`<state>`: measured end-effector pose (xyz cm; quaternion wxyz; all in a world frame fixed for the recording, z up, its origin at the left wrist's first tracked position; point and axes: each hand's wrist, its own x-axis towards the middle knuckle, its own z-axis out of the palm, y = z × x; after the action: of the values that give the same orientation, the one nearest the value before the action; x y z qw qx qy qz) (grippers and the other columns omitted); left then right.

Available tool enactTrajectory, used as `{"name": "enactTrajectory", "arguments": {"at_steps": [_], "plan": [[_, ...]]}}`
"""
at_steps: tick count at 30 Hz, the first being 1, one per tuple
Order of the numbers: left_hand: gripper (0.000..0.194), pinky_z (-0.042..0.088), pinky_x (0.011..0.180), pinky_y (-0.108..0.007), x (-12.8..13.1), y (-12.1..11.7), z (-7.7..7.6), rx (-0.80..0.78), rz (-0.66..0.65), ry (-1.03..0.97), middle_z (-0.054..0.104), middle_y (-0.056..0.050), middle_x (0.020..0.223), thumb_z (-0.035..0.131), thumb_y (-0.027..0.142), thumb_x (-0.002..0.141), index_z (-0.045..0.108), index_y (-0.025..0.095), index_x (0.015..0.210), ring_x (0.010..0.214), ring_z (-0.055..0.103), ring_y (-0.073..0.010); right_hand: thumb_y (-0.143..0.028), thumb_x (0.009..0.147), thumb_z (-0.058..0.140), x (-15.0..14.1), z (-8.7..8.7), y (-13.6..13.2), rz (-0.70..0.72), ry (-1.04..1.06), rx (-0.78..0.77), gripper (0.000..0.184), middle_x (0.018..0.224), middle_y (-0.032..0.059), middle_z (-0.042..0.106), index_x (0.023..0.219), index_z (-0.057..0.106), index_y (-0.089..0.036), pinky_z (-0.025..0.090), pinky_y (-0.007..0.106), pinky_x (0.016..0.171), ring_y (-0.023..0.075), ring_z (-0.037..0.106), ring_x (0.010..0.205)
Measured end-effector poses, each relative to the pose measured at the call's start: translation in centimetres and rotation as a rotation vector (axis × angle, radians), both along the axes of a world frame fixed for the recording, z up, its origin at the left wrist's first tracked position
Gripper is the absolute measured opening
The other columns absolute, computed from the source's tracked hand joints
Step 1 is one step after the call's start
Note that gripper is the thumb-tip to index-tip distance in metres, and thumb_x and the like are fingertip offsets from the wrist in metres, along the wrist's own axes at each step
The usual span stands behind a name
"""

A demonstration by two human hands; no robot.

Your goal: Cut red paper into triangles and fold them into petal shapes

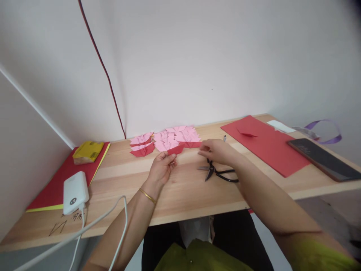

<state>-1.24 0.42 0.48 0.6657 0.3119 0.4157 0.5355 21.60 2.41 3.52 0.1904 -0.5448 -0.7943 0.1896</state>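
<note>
Between the thumb and fingers of my left hand (163, 165) is a small folded red paper piece (176, 149). My right hand (216, 150) is closed, its fingertips pinched beside the right end of another red paper strip (191, 144); whether anything is in them is too small to tell. Pink cut-paper pieces (166, 141) with jagged edges lie just beyond my hands, against the wall. To their left are more pink pieces with a red boat-shaped paper piece (143, 150). Below my right hand, black-handled scissors (211, 171) lie with blades apart, partly hidden by my wrist.
Red paper sheets (270, 154) lie at right with a small folded red piece (247, 132) on top, beside a phone (324, 158). At left, a yellow packet (88, 151) and a white power bank (75, 192) rest on red paper. A white cable (93, 224) crosses my left forearm.
</note>
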Motion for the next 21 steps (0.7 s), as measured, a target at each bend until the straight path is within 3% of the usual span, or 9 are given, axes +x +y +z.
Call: {"name": "enactTrajectory", "arguments": {"at_steps": [3,6,9,13,17,21], "plan": [[0.028,0.046,0.06,-0.021,0.4,-0.2,-0.2,0.018,-0.038,-0.021,0.058,0.004,0.066,0.079,0.019,0.056,0.057,0.014,0.073,0.058,0.053,-0.0055,-0.04,0.07,0.069,-2.9,-1.3,-0.4,0.098,0.516,-0.071,0.034,0.083,0.0045,0.064,0.094,0.059,-0.018,0.046,0.028,0.069,0.0163,0.059,0.075],[0.028,0.046,0.064,-0.022,0.7,-0.5,-0.4,0.03,-0.105,-0.029,0.061,0.001,0.073,0.079,0.019,0.057,0.058,0.013,0.074,0.065,0.057,-0.0082,-0.044,0.07,0.068,-5.1,-2.4,-0.9,0.235,0.824,-0.244,0.038,0.084,0.004,0.065,0.096,0.06,-0.017,0.049,0.029,0.07,0.0156,0.061,0.077],[0.025,0.046,0.066,-0.024,0.7,-0.5,-0.6,0.055,-0.144,0.014,0.063,-0.002,0.076,0.077,0.023,0.061,0.061,0.014,0.077,0.069,0.058,-0.0105,-0.044,0.073,0.065,-5.7,-2.4,-1.2,0.16,0.866,-0.285,0.032,0.078,0.0028,0.065,0.09,0.064,-0.016,0.049,0.028,0.065,0.0133,0.059,0.068],[0.019,0.043,0.067,-0.024,0.7,-0.5,-0.5,0.245,-0.034,0.225,0.063,0.0,0.072,0.073,0.028,0.066,0.064,0.015,0.076,0.067,0.056,-0.01,-0.041,0.073,0.065,-5.3,-1.8,-1.3,0.103,0.777,-0.271,0.028,0.07,0.002,0.064,0.083,0.066,-0.015,0.046,0.025,0.057,0.0118,0.056,0.06],[0.015,0.041,0.065,-0.024,0.6,-0.6,0.1,0.372,0.031,0.4,0.06,0.001,0.064,0.071,0.029,0.068,0.063,0.015,0.067,0.063,0.053,-0.0104,-0.043,0.072,0.067,-5.3,-1.8,-1.2,0.158,0.825,-0.265,0.029,0.076,0.0028,0.067,0.082,0.067,-0.016,0.048,0.027,0.064,0.0146,0.06,0.07],[0.016,0.04,0.065,-0.024,0.4,-0.8,0.6,0.368,-0.022,0.397,0.061,0.0,0.064,0.072,0.028,0.066,0.062,0.015,0.065,0.063,0.053,-0.0109,-0.043,0.069,0.07,-5.7,-1.9,-1.4,0.151,0.925,-0.312,0.028,0.077,0.0027,0.068,0.078,0.066,-0.017,0.048,0.028,0.065,0.0153,0.061,0.073]]}}
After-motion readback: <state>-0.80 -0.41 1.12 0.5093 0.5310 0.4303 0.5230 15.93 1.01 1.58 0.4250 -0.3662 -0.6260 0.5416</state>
